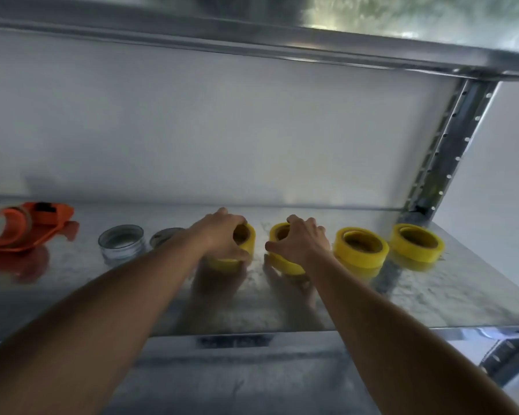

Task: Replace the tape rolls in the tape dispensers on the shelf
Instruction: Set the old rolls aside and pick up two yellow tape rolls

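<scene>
I had my left hand [222,235] closed over one yellow roll [246,239] and my right hand [300,239] over another yellow roll [277,259], mid-shelf, probably to carry both; the orange dispenser [32,227] lay far left, well apart

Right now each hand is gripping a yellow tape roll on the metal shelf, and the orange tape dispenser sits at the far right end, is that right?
Not quite. The orange tape dispenser sits at the far left end of the metal shelf, as the head view shows. The rest holds: the left hand and the right hand each grip a yellow tape roll.
</scene>
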